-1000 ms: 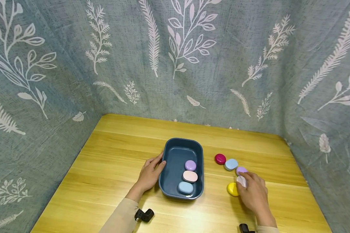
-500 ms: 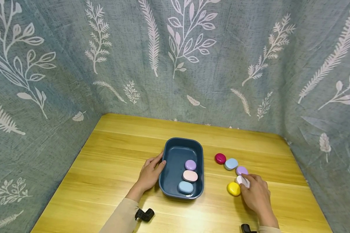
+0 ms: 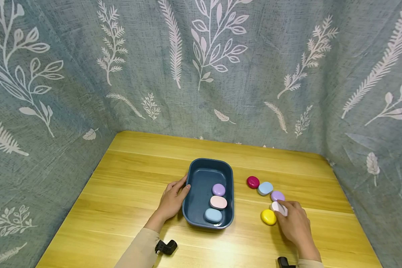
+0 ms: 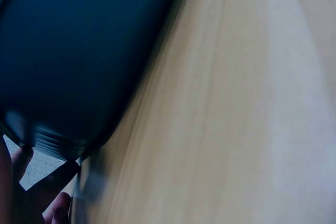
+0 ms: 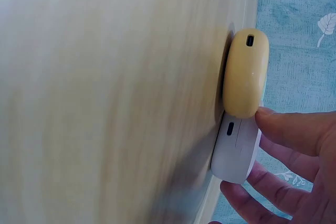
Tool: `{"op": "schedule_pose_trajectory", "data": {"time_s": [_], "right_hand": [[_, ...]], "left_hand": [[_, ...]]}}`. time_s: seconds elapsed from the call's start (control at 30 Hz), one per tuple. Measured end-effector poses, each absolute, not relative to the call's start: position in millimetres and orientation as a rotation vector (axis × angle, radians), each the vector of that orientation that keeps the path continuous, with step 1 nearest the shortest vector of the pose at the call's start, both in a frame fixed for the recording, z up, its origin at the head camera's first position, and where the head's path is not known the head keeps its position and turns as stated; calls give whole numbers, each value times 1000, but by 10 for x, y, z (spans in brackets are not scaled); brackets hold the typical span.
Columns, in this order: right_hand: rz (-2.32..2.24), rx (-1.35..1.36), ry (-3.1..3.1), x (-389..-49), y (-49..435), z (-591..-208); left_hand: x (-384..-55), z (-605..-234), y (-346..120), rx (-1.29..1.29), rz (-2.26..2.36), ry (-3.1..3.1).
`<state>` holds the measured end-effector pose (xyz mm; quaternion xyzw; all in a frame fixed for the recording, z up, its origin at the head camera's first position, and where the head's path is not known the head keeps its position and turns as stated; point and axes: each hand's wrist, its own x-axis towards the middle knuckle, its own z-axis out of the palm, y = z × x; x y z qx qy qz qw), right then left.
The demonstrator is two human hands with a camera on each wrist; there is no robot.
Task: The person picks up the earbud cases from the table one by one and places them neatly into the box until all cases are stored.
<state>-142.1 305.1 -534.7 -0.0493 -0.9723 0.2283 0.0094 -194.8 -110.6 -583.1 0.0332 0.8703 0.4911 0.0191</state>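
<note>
In the head view my left hand (image 3: 173, 201) rests against the left side of a dark blue rectangular bin (image 3: 209, 160), its fingers straight along the outer wall. The left wrist view shows fingertips touching the bin's outer side (image 4: 79, 61). My right hand (image 3: 295, 225) pinches a small white rounded case (image 3: 278, 208) between thumb and fingers. In the right wrist view the white case (image 5: 231, 156) is low over the tabletop, right beside a yellow round case (image 5: 245, 74). Both cases have a small dark slot in the side.
Inside the bin lie purple (image 3: 219, 190), pale pink (image 3: 218, 202) and light blue (image 3: 213, 215) cases. On the wooden table (image 3: 137, 167), crimson (image 3: 253, 182), light blue (image 3: 265, 188) and purple (image 3: 277, 196) cases line up beyond the white one. A patterned curtain (image 3: 187, 111) surrounds the table.
My right hand has shifted slightly right with the white case, showing more of it and of the yellow case. My left hand and the bin stay where they were.
</note>
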Motion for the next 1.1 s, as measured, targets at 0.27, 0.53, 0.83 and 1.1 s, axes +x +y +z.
{"op": "schedule_pose_trajectory", "data": {"time_s": [0.27, 0.53, 0.83, 1.1], "right_hand": [[731, -127, -3046, -1440, 3091, -5351], [711, -41, -3016, -1440, 3120, -5373], [702, -37, -3056, -1446, 3130, -5373], [706, -24, -3045, -1448, 3138, -5387]], "left_hand": [[-1954, -5820, -1107, 109, 1522, 2700], [-1958, -5820, -1105, 113, 1514, 2705], [-1957, -5830, -1103, 113, 1512, 2708], [-1952, -5836, -1107, 111, 1518, 2706]]}}
